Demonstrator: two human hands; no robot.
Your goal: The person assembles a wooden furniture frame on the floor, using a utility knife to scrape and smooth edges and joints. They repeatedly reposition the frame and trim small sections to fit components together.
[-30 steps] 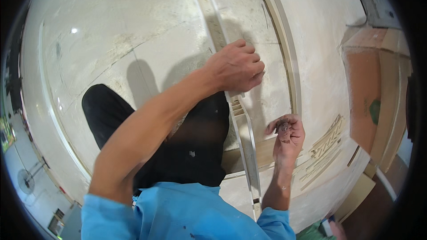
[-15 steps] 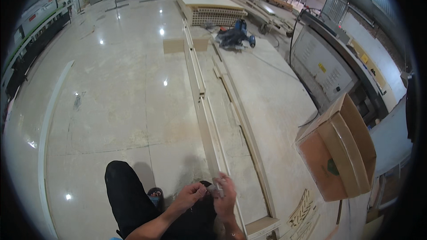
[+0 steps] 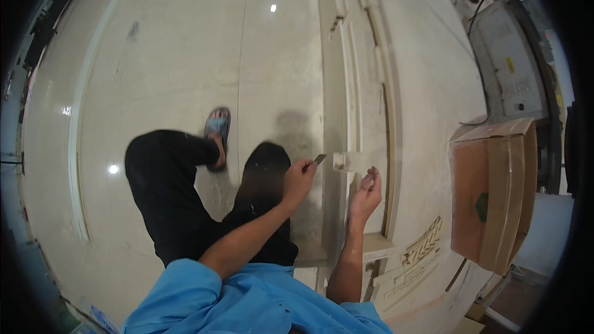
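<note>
My left hand [image 3: 298, 182] is closed in a pinch on a small flat dark strip [image 3: 319, 159], which looks like a blade or scraper. To its right, my right hand [image 3: 366, 196] is held above the long pale rails with its fingers pressed together. Whatever those fingers hold is too small to make out. Just beyond and between the hands, a small whitish block [image 3: 340, 161] shows at the upright pale board [image 3: 335, 99]; a blurred pale patch extends right from it.
An open cardboard box [image 3: 475, 201] stands at the right. Cut pale wooden pieces [image 3: 423, 242] lie on the large board near it. A grey machine cabinet [image 3: 510, 65] stands farther back. One long white strip [image 3: 78, 124] lies on the floor at left.
My view has tipped downward. The hands, close together before around a small pale piece, have moved apart, and the dark strip now sticks out clearly from my left hand.
</note>
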